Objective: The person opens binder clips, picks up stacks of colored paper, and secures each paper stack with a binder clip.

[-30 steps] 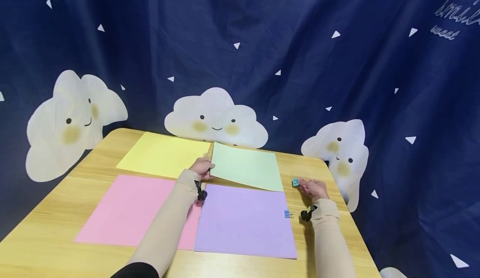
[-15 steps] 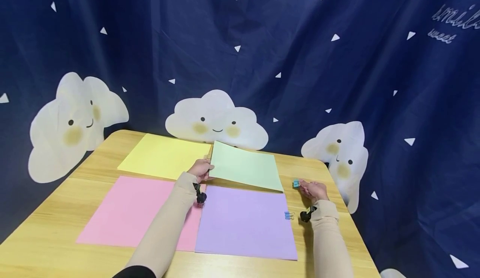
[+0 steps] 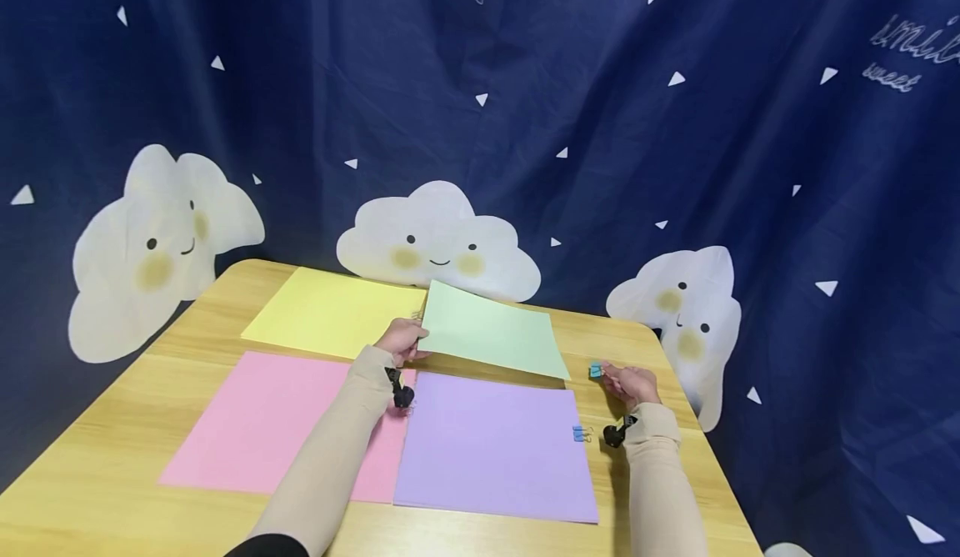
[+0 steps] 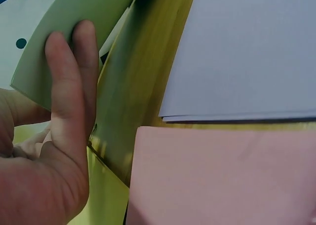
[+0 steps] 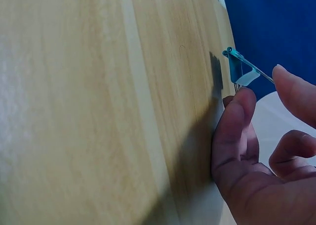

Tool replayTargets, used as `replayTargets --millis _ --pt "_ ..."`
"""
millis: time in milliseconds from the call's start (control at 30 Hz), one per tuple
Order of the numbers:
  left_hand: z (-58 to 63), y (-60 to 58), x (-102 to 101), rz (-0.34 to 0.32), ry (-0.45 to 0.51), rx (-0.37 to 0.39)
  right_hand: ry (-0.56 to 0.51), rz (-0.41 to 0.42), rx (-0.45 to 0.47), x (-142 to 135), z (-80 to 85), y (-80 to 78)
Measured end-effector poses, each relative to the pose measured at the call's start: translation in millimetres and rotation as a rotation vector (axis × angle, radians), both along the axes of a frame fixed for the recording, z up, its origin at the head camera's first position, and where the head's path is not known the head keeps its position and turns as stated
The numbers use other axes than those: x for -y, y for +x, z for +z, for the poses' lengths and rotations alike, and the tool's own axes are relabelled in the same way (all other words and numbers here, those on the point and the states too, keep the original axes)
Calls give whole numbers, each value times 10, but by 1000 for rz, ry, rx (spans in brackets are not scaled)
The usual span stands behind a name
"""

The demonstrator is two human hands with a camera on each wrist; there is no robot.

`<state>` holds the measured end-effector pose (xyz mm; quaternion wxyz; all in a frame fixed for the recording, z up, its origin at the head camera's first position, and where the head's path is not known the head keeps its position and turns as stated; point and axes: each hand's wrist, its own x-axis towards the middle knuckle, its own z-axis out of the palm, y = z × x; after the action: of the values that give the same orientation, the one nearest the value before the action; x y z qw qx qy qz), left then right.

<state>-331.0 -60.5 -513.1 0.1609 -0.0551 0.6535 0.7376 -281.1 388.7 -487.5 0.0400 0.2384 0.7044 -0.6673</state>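
Note:
My left hand pinches the left edge of a pale green paper stack, which is tilted up off the table. In the left wrist view, two fingers lie against the underside of the green paper. To the right of it, my right hand holds a teal binder clip by its wire handles. The right wrist view shows that binder clip between thumb and fingertips, its shadow falling on the wood.
Yellow paper lies at the back left, pink paper at the front left. Purple paper at the front right bears a blue binder clip on its right edge. A wooden table stands before a dark blue curtain.
The green paper has risen slightly, its near right corner now higher above the table. The right hand keeps its hold on the teal binder clip. The head view has shifted a little.

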Motion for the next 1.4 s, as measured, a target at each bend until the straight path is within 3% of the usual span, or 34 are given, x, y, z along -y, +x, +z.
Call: replayTargets --millis 400,833,1167,1400 --pt "98 83 34 29 38 -17 -8 -13 8 6 15 23" --pt "51 67 67 33 48 -44 -26 -7 -1 -16 -20 20" --pt "107 155 99 48 44 -74 70 -12 32 10 9 76" --pt "58 210 133 73 69 -67 89 13 25 -3 -15 73"
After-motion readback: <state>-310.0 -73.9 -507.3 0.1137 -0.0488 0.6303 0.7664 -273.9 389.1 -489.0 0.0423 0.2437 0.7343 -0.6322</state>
